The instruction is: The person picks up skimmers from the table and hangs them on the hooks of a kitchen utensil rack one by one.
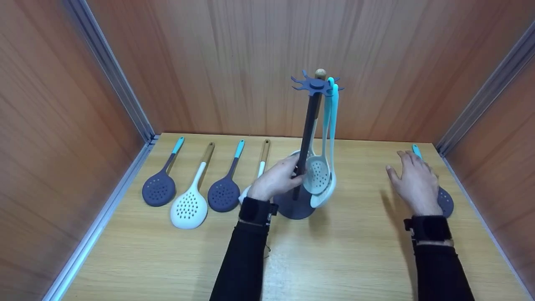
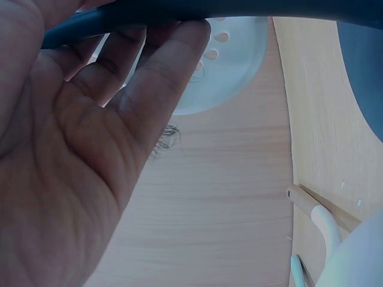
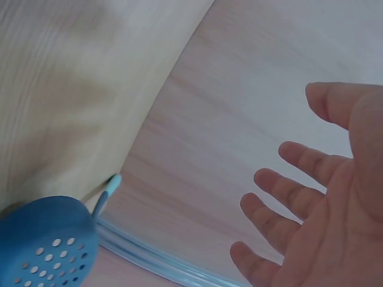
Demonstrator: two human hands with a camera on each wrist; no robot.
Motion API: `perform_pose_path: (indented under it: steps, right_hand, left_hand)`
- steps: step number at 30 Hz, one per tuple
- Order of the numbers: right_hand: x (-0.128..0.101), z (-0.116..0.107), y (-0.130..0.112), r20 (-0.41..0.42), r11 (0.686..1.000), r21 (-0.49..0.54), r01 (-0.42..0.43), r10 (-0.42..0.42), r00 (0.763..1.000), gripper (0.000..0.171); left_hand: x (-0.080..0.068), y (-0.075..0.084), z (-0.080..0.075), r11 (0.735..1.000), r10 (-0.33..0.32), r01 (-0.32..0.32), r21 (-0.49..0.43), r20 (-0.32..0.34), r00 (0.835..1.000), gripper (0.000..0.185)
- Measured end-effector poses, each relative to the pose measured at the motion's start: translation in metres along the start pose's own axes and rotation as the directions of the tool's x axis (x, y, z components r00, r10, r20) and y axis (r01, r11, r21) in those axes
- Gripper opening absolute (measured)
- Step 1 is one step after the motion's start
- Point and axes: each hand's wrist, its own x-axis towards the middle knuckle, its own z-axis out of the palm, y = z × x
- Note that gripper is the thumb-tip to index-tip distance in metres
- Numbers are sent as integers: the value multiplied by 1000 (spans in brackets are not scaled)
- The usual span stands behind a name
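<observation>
My left hand (image 1: 276,177) grips the dark post (image 1: 309,129) of a utensil stand; in the left wrist view its fingers wrap around that post (image 2: 251,7). Pale skimmers with turquoise handles (image 1: 334,121) hang from the right side of the star-shaped hook ring (image 1: 316,84). Behind the post hangs a wooden-handled white skimmer, partly hidden. My right hand (image 1: 418,184) hovers over a dark skimmer (image 1: 446,203) with a turquoise handle at the far right, covering its middle. Seen from the right wrist, that hand (image 3: 335,209) has spread fingers and holds nothing, apart from the skimmer (image 3: 51,239).
Left of the stand lie two dark skimmers (image 1: 159,189) with turquoise handles and two white ones (image 1: 189,209) with wooden handles. My left hand partly hides the nearest white one (image 1: 262,165). Wood-grain panels (image 1: 234,67) enclose the table at the back and sides.
</observation>
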Motion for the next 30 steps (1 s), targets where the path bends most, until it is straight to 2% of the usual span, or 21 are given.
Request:
perform_pose_path:
  steps: [19,30]
  right_hand:
    - [1,14,25,73,996,-19,-83,84,994,73]
    - [2,22,39,138,992,-3,-123,123,983,78]
  left_hand:
    - [0,1,0,1000,7,-7,-4,-6,1000,38]
    - [-1,1,0,1000,-11,11,2,-11,1000,44]
